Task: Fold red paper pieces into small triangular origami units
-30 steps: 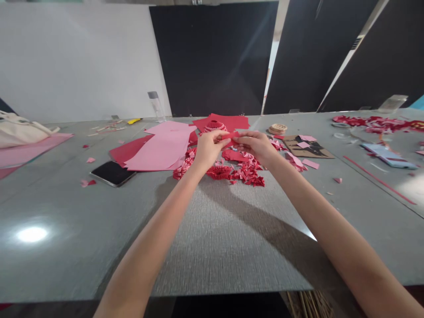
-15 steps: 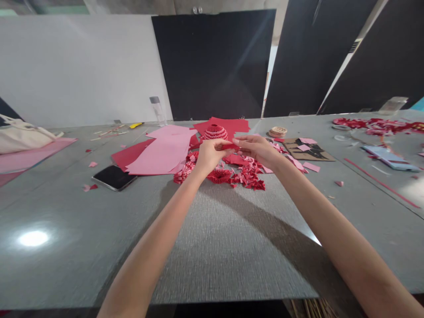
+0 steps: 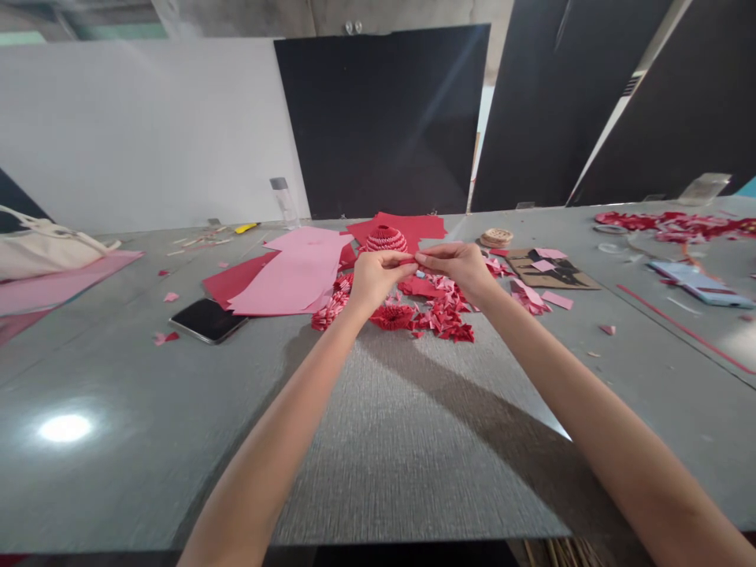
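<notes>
Both my arms reach far out over the grey table. My left hand and my right hand meet fingertip to fingertip and pinch a small red paper piece between them, most of it hidden by the fingers. Just below the hands lies a heap of small folded red and pink paper pieces. Behind the hands stands a round red folded-paper ball.
Pink sheets and red sheets lie behind and left of the hands. A black phone rests at the left. A twine spool, a cardboard piece, red scraps and a clear bottle lie farther off.
My fingertips have closed in together on the red piece, which now shows less. The view has tilted slightly, so everything sits a little lower in the picture.
</notes>
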Demonstrator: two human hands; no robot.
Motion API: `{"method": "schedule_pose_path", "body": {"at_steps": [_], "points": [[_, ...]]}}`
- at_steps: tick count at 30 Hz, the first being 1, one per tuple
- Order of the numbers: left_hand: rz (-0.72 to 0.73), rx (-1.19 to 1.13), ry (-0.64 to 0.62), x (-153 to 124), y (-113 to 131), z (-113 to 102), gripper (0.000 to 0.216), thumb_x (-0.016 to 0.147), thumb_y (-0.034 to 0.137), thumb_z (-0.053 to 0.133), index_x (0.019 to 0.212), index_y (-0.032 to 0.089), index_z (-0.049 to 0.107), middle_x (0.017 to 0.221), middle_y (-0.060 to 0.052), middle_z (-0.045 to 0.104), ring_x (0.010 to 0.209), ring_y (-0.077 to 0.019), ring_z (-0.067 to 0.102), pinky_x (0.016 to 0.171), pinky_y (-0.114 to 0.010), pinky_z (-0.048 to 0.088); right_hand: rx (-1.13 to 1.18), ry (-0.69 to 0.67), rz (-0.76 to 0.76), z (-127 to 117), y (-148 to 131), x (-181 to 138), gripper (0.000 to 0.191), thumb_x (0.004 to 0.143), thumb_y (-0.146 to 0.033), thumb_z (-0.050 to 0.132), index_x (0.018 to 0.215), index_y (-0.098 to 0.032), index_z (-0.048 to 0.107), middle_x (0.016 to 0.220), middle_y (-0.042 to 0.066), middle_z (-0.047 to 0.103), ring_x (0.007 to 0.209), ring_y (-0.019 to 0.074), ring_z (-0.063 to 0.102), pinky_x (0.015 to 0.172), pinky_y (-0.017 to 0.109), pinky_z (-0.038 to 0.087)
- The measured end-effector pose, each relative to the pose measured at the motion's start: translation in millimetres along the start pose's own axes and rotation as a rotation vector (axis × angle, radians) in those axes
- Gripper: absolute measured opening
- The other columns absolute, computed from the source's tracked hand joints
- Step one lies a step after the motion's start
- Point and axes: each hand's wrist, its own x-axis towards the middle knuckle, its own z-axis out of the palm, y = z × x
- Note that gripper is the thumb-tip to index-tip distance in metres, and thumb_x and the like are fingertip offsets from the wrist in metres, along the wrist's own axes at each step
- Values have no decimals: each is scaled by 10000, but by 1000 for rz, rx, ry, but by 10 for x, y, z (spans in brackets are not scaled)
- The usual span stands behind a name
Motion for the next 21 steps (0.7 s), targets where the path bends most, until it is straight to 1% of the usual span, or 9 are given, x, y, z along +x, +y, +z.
{"method": "schedule_pose_path", "body": {"at_steps": [2, 5, 9, 12, 15, 21], "points": [[-21, -43, 4, -10, 13, 6, 136, 721, 243, 787, 849, 199, 775, 845, -52, 768, 857, -229, 725, 762, -342, 591, 35, 18, 2, 14, 5, -1, 331, 560, -414, 876, 802, -205, 791, 835, 62, 763, 789, 196, 698, 838, 377, 572], [-20, -137, -1, -3, -8, 11, 152, 713, 230, 792, 857, 186, 773, 860, -52, 770, 867, -216, 727, 830, -350, 587, 72, 62, -1, 39, 1, -8, 317, 552, -384, 883, 793, -199, 792, 825, 64, 764, 792, 199, 703, 833, 371, 575], [-40, -264, -7, 16, -50, 19, 161, 703, 201, 791, 861, 175, 772, 863, -56, 770, 851, -202, 733, 889, -355, 576, 92, 66, 5, 52, -7, -19, 261, 586, -330, 871, 799, -202, 791, 834, 55, 764, 803, 188, 706, 852, 359, 573], [-83, -285, 32, 19, -57, 33, 111, 702, 187, 788, 809, 168, 769, 839, -66, 766, 830, -212, 736, 865, -364, 586, 90, 61, 10, 51, -8, -26, 232, 600, -292, 863, 799, -199, 788, 851, 56, 764, 824, 186, 707, 876, 358, 567], [-111, -277, 71, 15, -56, 49, 90, 694, 188, 796, 775, 165, 765, 807, -70, 762, 789, -214, 738, 825, -363, 594, 79, 73, 11, 56, -10, -31, 235, 604, -271, 858, 810, -189, 783, 836, 56, 763, 798, 180, 706, 864, 357, 568], [-110, -235, 80, -2, -32, 68, 94, 718, 219, 782, 787, 160, 756, 789, -68, 753, 780, -216, 732, 769, -352, 592, 70, 89, 36, 63, -8, -19, 221, 614, -264, 850, 805, -182, 773, 802, 46, 753, 760, 170, 696, 839, 342, 564]]}}
